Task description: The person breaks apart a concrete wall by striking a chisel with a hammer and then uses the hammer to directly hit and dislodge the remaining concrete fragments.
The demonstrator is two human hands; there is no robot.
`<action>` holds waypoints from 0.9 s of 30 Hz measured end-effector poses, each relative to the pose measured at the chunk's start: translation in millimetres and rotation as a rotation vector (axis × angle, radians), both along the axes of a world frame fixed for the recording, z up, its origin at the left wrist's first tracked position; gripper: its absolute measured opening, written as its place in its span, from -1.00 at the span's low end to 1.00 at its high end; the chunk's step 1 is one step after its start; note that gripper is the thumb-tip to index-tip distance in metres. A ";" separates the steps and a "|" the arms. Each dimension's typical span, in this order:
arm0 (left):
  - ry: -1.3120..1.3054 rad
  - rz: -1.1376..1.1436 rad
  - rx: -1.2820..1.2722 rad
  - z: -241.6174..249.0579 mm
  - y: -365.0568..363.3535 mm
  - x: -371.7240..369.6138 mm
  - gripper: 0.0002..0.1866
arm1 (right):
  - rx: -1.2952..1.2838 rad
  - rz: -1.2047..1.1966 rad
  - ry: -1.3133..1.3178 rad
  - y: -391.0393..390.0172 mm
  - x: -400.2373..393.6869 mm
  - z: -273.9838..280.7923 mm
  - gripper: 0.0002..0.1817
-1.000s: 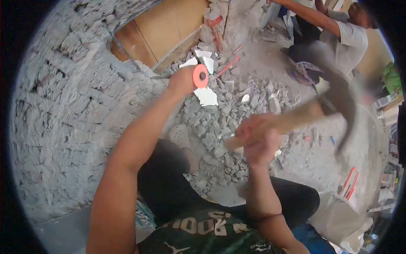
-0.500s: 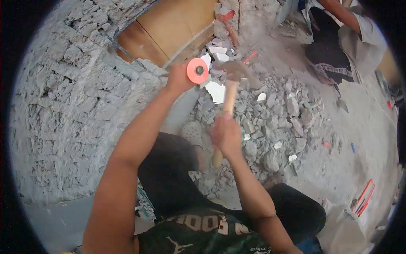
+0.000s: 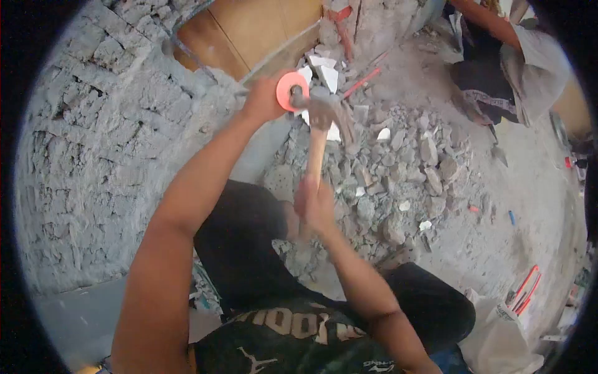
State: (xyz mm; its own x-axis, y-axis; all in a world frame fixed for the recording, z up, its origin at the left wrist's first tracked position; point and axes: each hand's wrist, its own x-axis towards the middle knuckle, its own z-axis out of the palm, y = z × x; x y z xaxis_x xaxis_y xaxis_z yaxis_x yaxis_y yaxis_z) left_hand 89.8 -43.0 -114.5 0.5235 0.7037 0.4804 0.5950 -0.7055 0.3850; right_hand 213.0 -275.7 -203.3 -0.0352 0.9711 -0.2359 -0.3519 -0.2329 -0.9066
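Observation:
My left hand (image 3: 263,100) is closed around a chisel with a round pink-orange hand guard (image 3: 285,93); its dark struck end shows in the guard's middle. The fingers are mostly behind the guard, and the tip is hidden near the wall's edge. Wrapped round the wooden handle of a claw hammer (image 3: 316,149) is my right hand (image 3: 315,204). The hammer's metal head is at the chisel's end, touching it or very close, slightly smeared by motion.
Rough chipped wall (image 3: 99,156) rises on the left beside a brown panel (image 3: 249,34). Broken rubble (image 3: 398,168) covers the floor ahead. Another person's arm (image 3: 492,22) is at the upper right. A white sack (image 3: 498,340) and a red-framed tool (image 3: 524,290) lie lower right.
The hammer has swung left, from beside the chisel to its struck end, and my right hand moved left with it. My left hand still grips the chisel in nearly the same place.

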 end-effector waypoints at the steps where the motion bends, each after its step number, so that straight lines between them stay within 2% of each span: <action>1: 0.023 -0.008 0.003 -6.0 6.2 -1.7 -0.57 | 0.018 -0.007 -0.001 6.0 4.6 11.4 -0.59; 3: 0.057 -0.001 -0.018 -9.3 -3.4 -8.7 -0.56 | 0.071 -0.148 -0.256 0.7 10.1 22.7 -0.46; 5: 0.020 0.006 -0.049 -2.4 -1.1 -2.1 -0.55 | 0.129 -0.227 0.015 3.2 36.6 23.7 -0.48; 7: 0.001 -0.037 -0.016 -5.5 3.1 -2.6 -0.55 | 0.256 -0.337 -0.218 7.2 77.1 31.6 -0.53; 8: 0.000 -0.038 0.029 -8.8 5.7 -3.8 -0.52 | 0.215 -0.654 0.318 -3.6 81.9 77.1 -0.53; 9: -0.002 -0.038 0.072 -11.4 6.4 -4.4 -0.49 | 0.396 -0.622 0.651 -11.3 103.8 96.3 -0.43; 10: -0.002 -0.038 0.066 -10.6 4.6 -3.9 -0.49 | 0.617 -0.444 0.924 -24.3 126.7 123.6 -0.35; 11: -0.020 -0.036 0.034 -7.6 0.8 -3.0 -0.49 | 0.878 -0.460 0.707 -31.5 146.9 141.5 -0.33; 12: -0.037 -0.033 0.005 -4.6 -1.3 -2.7 -0.49 | 0.958 -0.519 0.545 -45.2 154.8 172.4 -0.34; 13: -0.034 -0.027 -0.001 -4.5 -0.3 -3.4 -0.49 | 0.950 -0.516 0.548 -47.9 155.8 172.3 -0.34; 15: -0.036 -0.071 0.065 -4.6 2.3 -4.9 -0.50 | 1.158 -0.577 0.386 -49.7 154.5 169.0 -0.35; 16: -0.031 -0.070 0.060 -3.0 0.8 -7.2 -0.50 | 1.093 -0.509 0.282 -34.2 129.2 135.4 -0.43; 17: -0.015 -0.034 0.013 -0.9 -4.1 -6.9 -0.50 | 0.747 -0.436 0.157 -20.6 89.4 99.7 -0.48; 19: -0.002 -0.012 -0.018 -1.0 -7.7 -1.2 -0.51 | 0.085 -0.084 -0.158 7.1 9.7 29.4 -0.47; 20: -0.013 -0.031 0.000 -6.7 -3.3 -5.1 -0.50 | -0.019 -0.133 0.168 3.7 -3.0 8.1 -0.43; 21: -0.028 -0.048 0.028 -6.5 5.8 -4.5 -0.49 | 0.010 -0.132 0.165 17.3 5.2 11.5 -0.43; 23: -0.019 -0.037 0.026 -16.9 -2.2 -9.0 -0.48 | 0.087 -0.266 -0.170 6.1 18.6 12.4 -0.45; 25: -0.044 -0.041 -0.008 -2.5 -0.8 -3.2 -0.49 | 0.048 -0.349 0.117 10.0 45.7 26.9 -0.50; 27: 0.019 0.009 -0.029 -2.0 -1.1 -4.8 -0.51 | -0.093 -0.630 0.330 4.3 76.9 92.8 -0.58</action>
